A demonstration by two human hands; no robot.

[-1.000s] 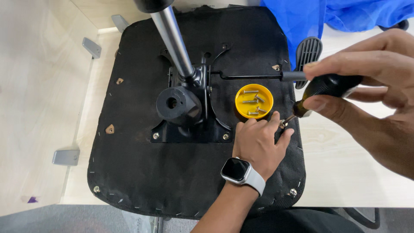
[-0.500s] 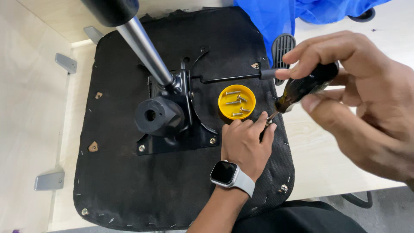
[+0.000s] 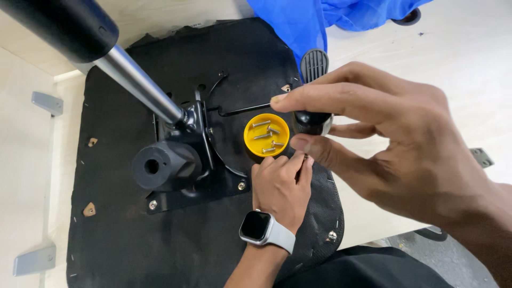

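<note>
2 bare hands meet over the black fabric underside of an upturned chair seat (image 3: 160, 234). The right hand (image 3: 394, 144) pinches a black-handled screwdriver (image 3: 312, 121) between thumb and fingers, the tool standing nearly upright. The left hand (image 3: 280, 186), with a grey-strapped smartwatch (image 3: 258, 228) on its wrist, has its fingertips bunched together at the screwdriver's tip; whether they grip a screw there I cannot tell. Just beside them sits a round yellow plastic cap (image 3: 265, 136) holding several silver screws, next to the black metal tilt mechanism (image 3: 184, 165).

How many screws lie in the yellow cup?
5 screws, all loose in the yellow cup on the black seat base: one near the top, two mid, two lower. The right hand may hide more.
</note>
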